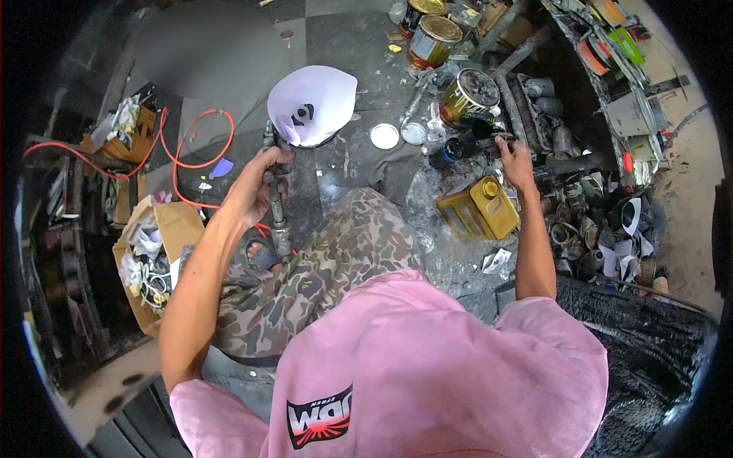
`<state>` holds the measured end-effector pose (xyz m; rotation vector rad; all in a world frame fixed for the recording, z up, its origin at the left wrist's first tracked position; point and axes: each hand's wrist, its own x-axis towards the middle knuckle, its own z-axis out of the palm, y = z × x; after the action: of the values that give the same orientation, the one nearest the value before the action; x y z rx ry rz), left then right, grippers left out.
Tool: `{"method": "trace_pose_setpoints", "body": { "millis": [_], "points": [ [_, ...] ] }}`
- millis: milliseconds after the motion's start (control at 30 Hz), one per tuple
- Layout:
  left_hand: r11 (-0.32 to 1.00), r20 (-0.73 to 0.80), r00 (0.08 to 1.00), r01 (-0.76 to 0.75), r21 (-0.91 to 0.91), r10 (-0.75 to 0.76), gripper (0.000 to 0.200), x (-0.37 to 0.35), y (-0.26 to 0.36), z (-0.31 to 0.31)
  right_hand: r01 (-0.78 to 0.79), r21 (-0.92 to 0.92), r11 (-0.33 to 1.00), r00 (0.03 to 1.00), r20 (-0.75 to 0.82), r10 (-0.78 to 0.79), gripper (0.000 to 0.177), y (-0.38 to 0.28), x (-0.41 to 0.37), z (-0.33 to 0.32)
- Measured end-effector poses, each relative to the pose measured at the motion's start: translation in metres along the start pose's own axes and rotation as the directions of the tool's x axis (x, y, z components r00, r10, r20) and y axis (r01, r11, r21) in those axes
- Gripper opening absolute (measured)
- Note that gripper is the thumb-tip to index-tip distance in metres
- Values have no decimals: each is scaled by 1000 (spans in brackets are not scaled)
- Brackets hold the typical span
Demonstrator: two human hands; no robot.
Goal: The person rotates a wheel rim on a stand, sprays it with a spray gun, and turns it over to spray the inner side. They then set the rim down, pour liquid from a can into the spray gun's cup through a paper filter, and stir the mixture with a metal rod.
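Note:
My left hand [263, 179] is closed around a long greasy metal shaft [276, 210] that stands nearly upright beside my camouflage-trousered knee [351, 237]. Its top end reaches a white paper cone [311, 103] on the floor. My right hand [513, 159] reaches out to the right and grips a dark brush-like tool [479, 131] next to an open, paint-stained gold can [467, 95]. What the tool's tip touches is hidden among the clutter.
A yellow rectangular tin [481, 208] lies below my right hand. Two more round cans [431, 38] stand farther back, with two small lids [385, 136] nearby. A red cable [187, 141] loops at left beside a cardboard box of scraps [149, 256]. Metal parts crowd the right [565, 141].

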<state>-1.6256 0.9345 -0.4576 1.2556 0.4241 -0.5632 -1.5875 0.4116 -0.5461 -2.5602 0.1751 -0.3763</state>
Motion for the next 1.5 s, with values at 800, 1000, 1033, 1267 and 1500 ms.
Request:
{"method": "trace_pose_setpoints", "body": {
  "millis": [800,1000,1033,1267,1500],
  "points": [
    [994,-88,991,95,-54,-99,28,38,-23,-17,-90,53,994,996,-13,91,51,-3,-22,-42],
    [991,-95,989,105,-81,-113,26,47,-24,-2,-90,102,991,996,-3,91,48,9,-24,-40],
    [989,-90,989,111,-95,-119,26,49,-24,0,-83,98,992,997,6,83,47,13,-24,-37],
    [990,-87,988,126,-59,-131,27,64,-32,5,-73,136,988,993,104,60,35,-12,-25,-20],
    [983,-95,979,182,-17,-183,27,77,-27,20,-38,164,986,981,196,6,37,14,-7,48]
  ]
}}
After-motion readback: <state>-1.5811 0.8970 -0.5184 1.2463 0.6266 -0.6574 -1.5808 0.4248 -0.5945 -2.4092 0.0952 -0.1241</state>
